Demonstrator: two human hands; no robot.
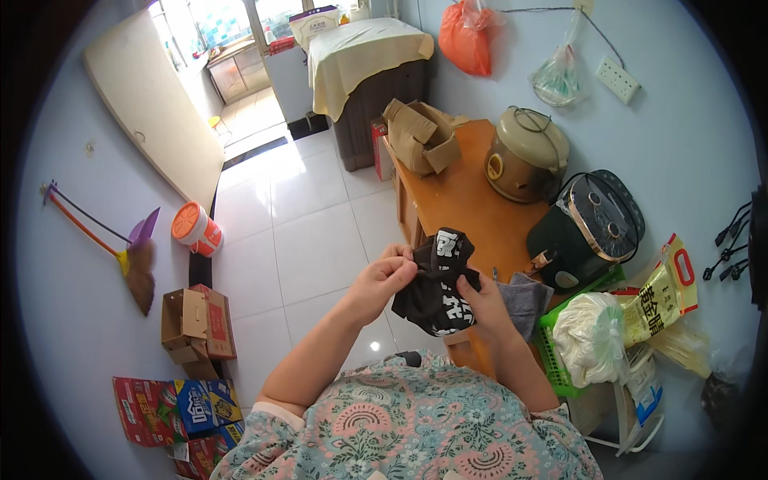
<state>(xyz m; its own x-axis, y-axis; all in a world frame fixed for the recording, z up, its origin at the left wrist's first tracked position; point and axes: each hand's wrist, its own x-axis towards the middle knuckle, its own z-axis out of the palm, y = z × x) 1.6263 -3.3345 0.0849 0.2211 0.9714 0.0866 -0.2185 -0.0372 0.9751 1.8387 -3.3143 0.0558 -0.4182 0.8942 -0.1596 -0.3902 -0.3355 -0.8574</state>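
Note:
In front of my body I hold a bunched black cloth item point(428, 296) with bold white printing; its folds hide what kind of article it is. My left hand point(386, 282) pinches its upper left edge between thumb and fingers. On the opposite side, my right hand point(486, 306) is closed round the cloth, thumb on top and fingers mostly hidden behind it. The cloth is held up near the front of a brown wooden table point(458, 210). A grey towel point(524, 302) lies on the tabletop just right of my right hand.
On the table stand a rice cooker point(528, 152), a dark green air fryer point(582, 228) and an open cardboard box point(424, 136). A green basket point(560, 364) with bags is at the right. Cartons point(200, 324) and a white-and-orange bucket point(197, 228) line the left wall.

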